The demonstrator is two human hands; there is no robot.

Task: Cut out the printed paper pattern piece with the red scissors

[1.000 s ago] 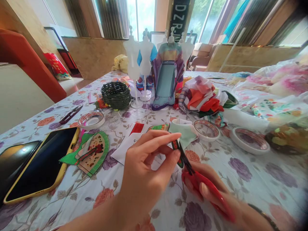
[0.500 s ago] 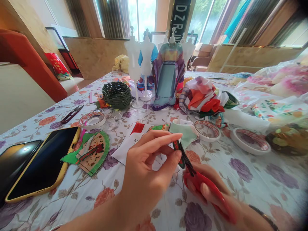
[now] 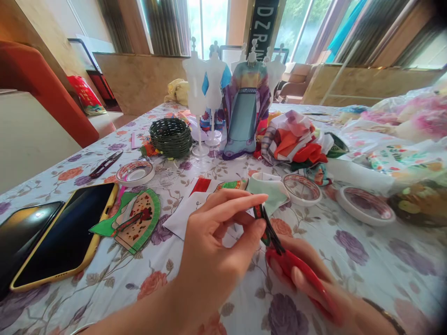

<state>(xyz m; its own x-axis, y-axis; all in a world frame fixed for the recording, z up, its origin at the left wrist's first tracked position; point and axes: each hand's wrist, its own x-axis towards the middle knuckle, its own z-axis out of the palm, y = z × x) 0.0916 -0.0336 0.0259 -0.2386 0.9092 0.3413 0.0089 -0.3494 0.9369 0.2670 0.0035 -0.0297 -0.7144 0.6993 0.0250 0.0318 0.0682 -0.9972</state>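
Scissors [image 3: 284, 257] against a small patterned piece [image 3: 257, 212], above the bench [image 3: 352, 284] toward its near edge.
Left hand [image 3: 220, 242] pinches the piece between thumb and fingers; right hand [image 3: 316, 263] grips the red handles [image 3: 310, 284].

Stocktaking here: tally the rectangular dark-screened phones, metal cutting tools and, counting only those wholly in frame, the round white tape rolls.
Phones (one yellow-cased phone, one black phone): 2
Cutting tools (red-handled scissors, dark-handled metal snips): 2
Round white tape rolls: 3
Total: 7
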